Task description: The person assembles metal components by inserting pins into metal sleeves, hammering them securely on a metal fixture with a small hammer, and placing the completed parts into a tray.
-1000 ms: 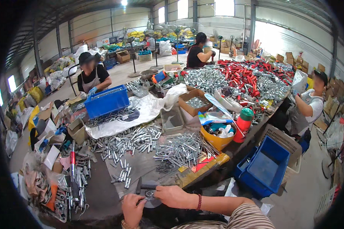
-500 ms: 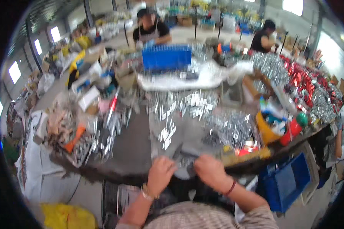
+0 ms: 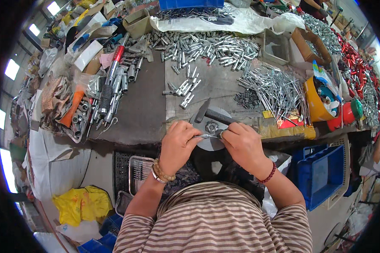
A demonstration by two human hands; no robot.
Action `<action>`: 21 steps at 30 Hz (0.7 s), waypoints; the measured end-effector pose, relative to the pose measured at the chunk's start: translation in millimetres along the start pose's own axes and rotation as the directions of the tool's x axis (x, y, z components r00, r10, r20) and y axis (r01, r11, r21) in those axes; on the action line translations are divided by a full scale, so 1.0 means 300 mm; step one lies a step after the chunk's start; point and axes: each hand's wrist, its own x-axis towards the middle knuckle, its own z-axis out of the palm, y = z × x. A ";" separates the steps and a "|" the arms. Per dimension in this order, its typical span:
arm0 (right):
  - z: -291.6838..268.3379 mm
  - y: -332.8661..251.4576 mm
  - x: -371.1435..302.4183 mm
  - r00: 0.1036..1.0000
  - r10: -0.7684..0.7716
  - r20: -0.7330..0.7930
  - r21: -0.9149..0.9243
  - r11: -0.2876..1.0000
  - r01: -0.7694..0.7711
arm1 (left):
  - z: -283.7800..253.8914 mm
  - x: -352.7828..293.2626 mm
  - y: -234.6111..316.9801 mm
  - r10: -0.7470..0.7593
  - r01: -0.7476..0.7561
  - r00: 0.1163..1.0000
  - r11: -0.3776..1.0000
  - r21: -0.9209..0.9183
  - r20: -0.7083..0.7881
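My left hand (image 3: 179, 141) and my right hand (image 3: 243, 145) meet at the front edge of the workbench, fingers closed in a pinch. Between the fingertips runs a small silvery metal rod (image 3: 206, 136), its ends hidden by the fingers. Beneath them is a round grey metal disc (image 3: 211, 145) with a small knobbly metal piece (image 3: 211, 126) on it. A hammer (image 3: 215, 116) lies across the disc, its handle running toward my right hand. Beyond are a few loose metal sleeves (image 3: 185, 90). To the right lie a heap of thin metal rods (image 3: 274, 88) and small dark pins (image 3: 247, 100).
A pile of metal sleeves (image 3: 215, 48) spreads before a white sack (image 3: 249, 23). Tools, including a red-and-black shaft (image 3: 112, 78), lie left. A yellow container (image 3: 318, 99) and red bottle (image 3: 341, 116) stand right. Blue crates (image 3: 321, 173) sit below the bench, right; a yellow bag (image 3: 82, 205) lies left.
My view has tipped downward and sharpened from blur; the people across the bench are mostly out of it. Both hands stay near the disc, and the rod between them now shows.
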 end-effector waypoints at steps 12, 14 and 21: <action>-0.006 0.024 0.015 0.996 -0.079 0.053 -0.020 0.997 0.080 | 0.009 -0.006 -0.008 -0.043 0.040 0.999 0.997 -0.073 -0.029; -0.005 0.025 0.015 0.995 -0.080 0.054 -0.023 0.996 0.081 | 0.010 -0.005 -0.011 -0.035 0.033 0.999 0.996 -0.078 -0.031; 0.003 0.030 0.014 0.995 -0.085 0.045 -0.007 0.996 0.085 | 0.009 -0.004 -0.015 -0.040 0.037 0.999 0.995 -0.095 -0.029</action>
